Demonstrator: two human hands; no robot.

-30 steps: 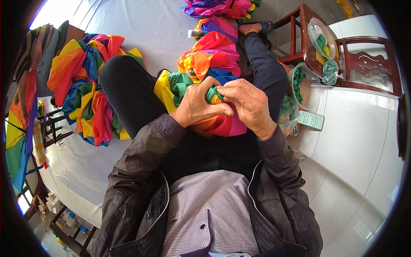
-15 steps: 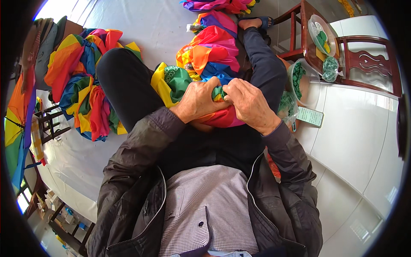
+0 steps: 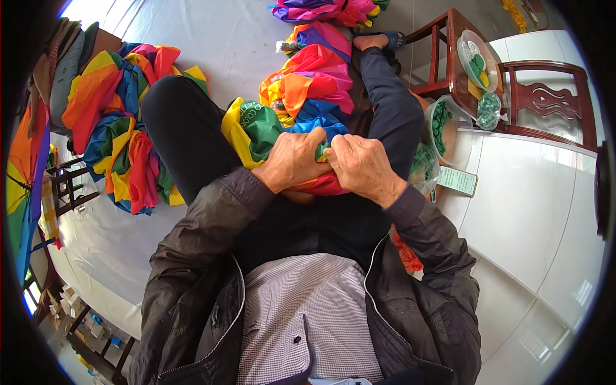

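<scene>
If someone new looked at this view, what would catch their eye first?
Probably the rainbow fabric bunched on the lap at centre, gripped by the left hand and right hand. Next, the similar multicoloured heap on the floor at left.

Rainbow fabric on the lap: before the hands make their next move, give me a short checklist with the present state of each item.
1. Left hand on the rainbow fabric: ok, it grips the bunched cloth.
2. Right hand on the same bunch: ok, closed on it, touching the left hand.
3. What the fingers pinch inside the fold: cannot tell, hidden by both hands.
4. Fabric supported: ok, it lies across the lap and along the right leg.
5. Tub of green pieces within reach: ok, it stands by the right knee, upright.
6. Second fabric pile kept apart: ok, it lies on the floor by the left leg.
</scene>
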